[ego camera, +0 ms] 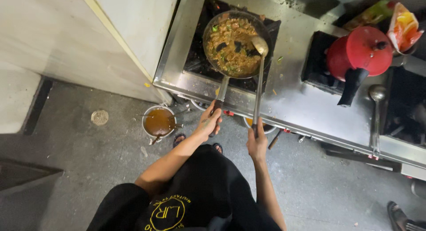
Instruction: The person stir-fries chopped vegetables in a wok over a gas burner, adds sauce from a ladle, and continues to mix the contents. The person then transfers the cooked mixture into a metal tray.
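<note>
Two hands work at the far stove: the left hand (208, 123) is wrapped round the long handle of the round dark metal pan (232, 43) of brown stir-fried food, which sits on the left burner; the right hand (257, 142) is closed around the long steel ladle (258, 75), bowl resting at the pan's right rim. Loaded, the pan likely feels heavy and stiff, best gripped at the handle's end. One red kettle-like pot (360, 53) stands right, one spare ladle (376, 111) beside it, one bucket of brown liquid (159, 122) on the floor.
</note>
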